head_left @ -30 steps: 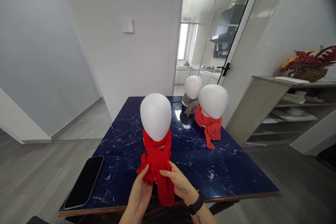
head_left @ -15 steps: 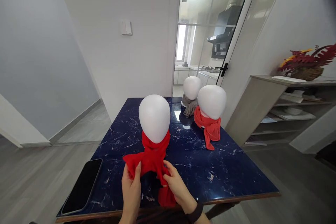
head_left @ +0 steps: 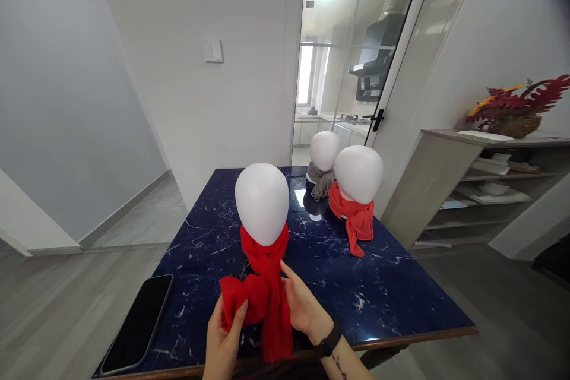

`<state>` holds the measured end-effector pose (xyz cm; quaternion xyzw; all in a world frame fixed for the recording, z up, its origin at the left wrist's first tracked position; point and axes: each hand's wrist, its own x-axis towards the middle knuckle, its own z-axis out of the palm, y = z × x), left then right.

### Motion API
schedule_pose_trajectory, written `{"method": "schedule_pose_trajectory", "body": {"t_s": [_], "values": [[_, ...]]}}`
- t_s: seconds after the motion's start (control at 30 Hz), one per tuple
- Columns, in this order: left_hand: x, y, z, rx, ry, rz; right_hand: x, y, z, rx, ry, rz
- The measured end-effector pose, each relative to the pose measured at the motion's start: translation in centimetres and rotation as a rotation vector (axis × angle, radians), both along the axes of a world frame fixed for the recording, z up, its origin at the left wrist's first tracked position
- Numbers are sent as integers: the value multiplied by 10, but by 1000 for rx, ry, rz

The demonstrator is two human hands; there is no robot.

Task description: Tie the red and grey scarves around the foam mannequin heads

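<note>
A red scarf [head_left: 276,314] is wrapped around the neck of a white mannequin head [head_left: 262,202] standing at the front of the table. One tail of the scarf hangs down over the front. My left hand [head_left: 225,326] grips the other, bunched end, pinched between thumb and fingers to the left of the hanging tail. At the right edge of the tail, my right hand [head_left: 307,309] rests with its thumb stretched up and apart from the fingers; some fingertips are hidden behind the cloth. A dark band [head_left: 328,339] circles the right wrist.
The dark blue marbled table [head_left: 329,285] carries a black phone [head_left: 138,323] at its left edge. Farther back stand a mannequin head [head_left: 360,173] with a coral scarf [head_left: 356,219] and another [head_left: 324,151] with a grey scarf [head_left: 321,179]. A shelf unit [head_left: 445,160] is at the right.
My left hand has lowered its scarf end slightly. The right hand has let go of the other tail, which now hangs straight, and moved to its right side.
</note>
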<state>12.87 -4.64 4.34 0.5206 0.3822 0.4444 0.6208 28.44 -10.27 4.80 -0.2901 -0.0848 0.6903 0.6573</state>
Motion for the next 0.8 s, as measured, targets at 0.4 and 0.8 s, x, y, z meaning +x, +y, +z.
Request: {"method": "schedule_pose_trajectory", "body": {"t_s": [0.4, 0.8], "values": [[50, 18, 27, -114, -318, -98, -12, 17, -17, -29, -37, -489], [57, 49, 26, 790, 668, -593, -20, 14, -16, 88, -101, -502]]}}
